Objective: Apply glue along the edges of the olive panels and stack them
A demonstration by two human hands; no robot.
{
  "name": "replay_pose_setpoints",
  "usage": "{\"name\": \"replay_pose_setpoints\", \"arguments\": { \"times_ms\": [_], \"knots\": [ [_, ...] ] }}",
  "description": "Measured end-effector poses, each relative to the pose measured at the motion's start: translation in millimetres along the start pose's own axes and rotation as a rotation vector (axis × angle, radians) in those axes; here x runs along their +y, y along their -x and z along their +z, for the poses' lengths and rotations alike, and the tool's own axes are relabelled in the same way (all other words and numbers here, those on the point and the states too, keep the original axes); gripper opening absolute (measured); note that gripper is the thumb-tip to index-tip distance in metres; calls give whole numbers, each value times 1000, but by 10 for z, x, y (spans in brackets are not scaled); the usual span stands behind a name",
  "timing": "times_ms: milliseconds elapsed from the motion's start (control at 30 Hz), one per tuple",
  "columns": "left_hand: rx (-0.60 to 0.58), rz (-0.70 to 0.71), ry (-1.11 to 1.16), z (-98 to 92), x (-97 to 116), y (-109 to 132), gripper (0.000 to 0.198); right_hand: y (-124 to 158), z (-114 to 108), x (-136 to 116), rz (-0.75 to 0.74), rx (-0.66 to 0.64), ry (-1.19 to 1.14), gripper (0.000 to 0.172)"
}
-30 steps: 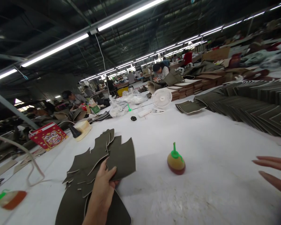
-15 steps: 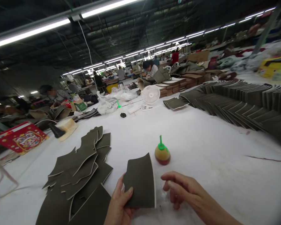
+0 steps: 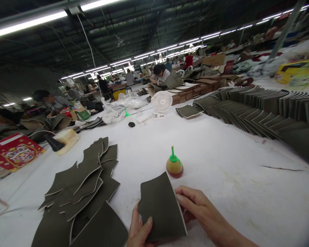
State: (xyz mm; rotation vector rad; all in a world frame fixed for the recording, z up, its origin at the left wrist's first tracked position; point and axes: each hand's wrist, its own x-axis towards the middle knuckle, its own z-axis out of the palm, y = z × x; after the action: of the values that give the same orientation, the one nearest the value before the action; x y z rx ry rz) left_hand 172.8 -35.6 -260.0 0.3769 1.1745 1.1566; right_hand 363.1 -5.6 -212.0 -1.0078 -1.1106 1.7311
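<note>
The right hand [image 3: 199,206], clear of the dark panel [image 3: 159,207] half a second earlier, now has fingers at its right edge, pinch unconfirmed, while the left hand [image 3: 139,236] grips its lower left toward the near edge of the worktop [image 3: 221,157], suggesting two-handed control.

Front and centre, the white fan [image 3: 162,101] stands on the counter [image 3: 221,154], a flat white object [image 3: 144,118] just to its left and a small black lump [image 3: 131,124] beyond that! Crumpled plastic bags [image 3: 113,115] lie close by, and over at far left, what a splash of colour, a red printed box [image 3: 18,151] near a cream block [image 3: 68,138] with a black end. Brown stacks [image 3: 195,92] line up behind; deeper still, a person in red [image 3: 188,61], tube lights [image 3: 28,24] blazing overhead!
</note>
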Motion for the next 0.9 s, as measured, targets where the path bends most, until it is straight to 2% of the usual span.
{"name": "replay_pose_setpoints", "arguments": {
  "times_ms": [167,333,467,533,600,633,667,700,800,900],
  "knots": [
    [3,30,-13,-24,-29,-29,114,-14,-31,-25,17,-16,31,43],
    [10,83,-2,33,38,13,109,-46,-65,-45,52,-22,60,25],
    [-77,123,-112,82,83,-9,93,-27,13,19,-50,-142,-75,16],
    [9,322,-351,132,145,7,81,-30,61,80,-99,-182,-121,15],
    [195,607,-650,216,225,79,67,-53,94,153,-123,-151,-97,17],
    [242,710,-778,270,262,131,61,-72,103,192,-128,-133,-70,18],
    [236,760,-882,330,292,186,58,-94,108,231,-129,-117,-46,21],
    [159,748,-960,391,314,234,57,-119,109,267,-125,-111,-22,24],
    [-80,557,-1127,522,363,277,69,-200,99,337,-89,-108,64,26],
    [-134,469,-1211,516,428,215,65,-238,76,325,-8,-182,125,24]
  ]
}}
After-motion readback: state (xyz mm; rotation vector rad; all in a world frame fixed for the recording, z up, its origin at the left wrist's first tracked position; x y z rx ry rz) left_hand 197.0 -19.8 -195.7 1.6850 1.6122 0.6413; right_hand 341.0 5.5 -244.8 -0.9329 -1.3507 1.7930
